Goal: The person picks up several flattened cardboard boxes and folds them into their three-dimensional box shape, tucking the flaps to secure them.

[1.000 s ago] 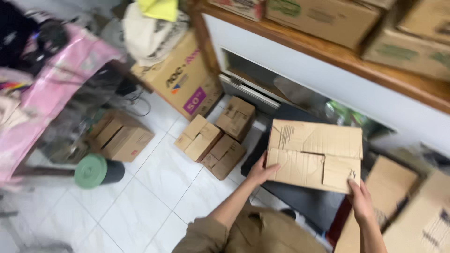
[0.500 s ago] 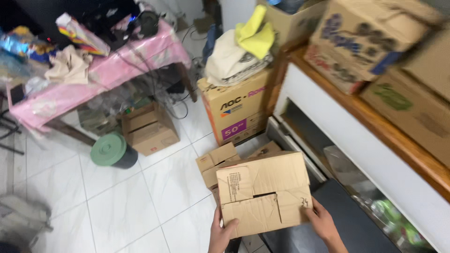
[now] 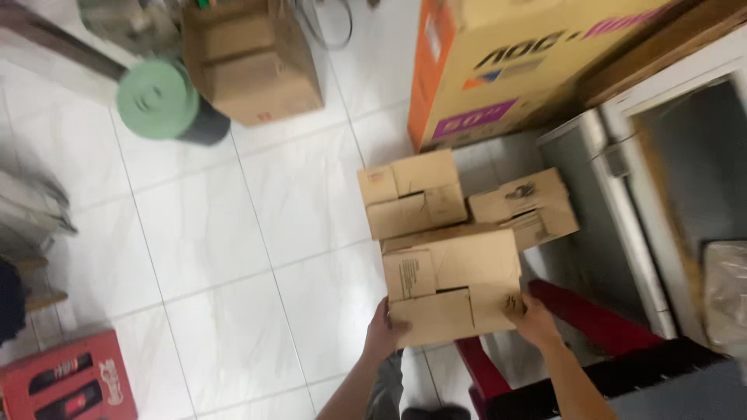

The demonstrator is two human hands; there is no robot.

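Our fingers are clamped on the near corners of a brown cardboard box [image 3: 451,284] at lower centre of the frame: left hand [image 3: 384,333] grips its lower-left corner, right hand [image 3: 533,317] its lower-right edge. Just above it two smaller boxes [image 3: 412,193] sit on the white tile floor [image 3: 210,233]. Further out we've got a big orange-and-tan carton [image 3: 506,70] at the top, a green round lid [image 3: 159,99] upper left, and a red crate [image 3: 66,381] bottom left.
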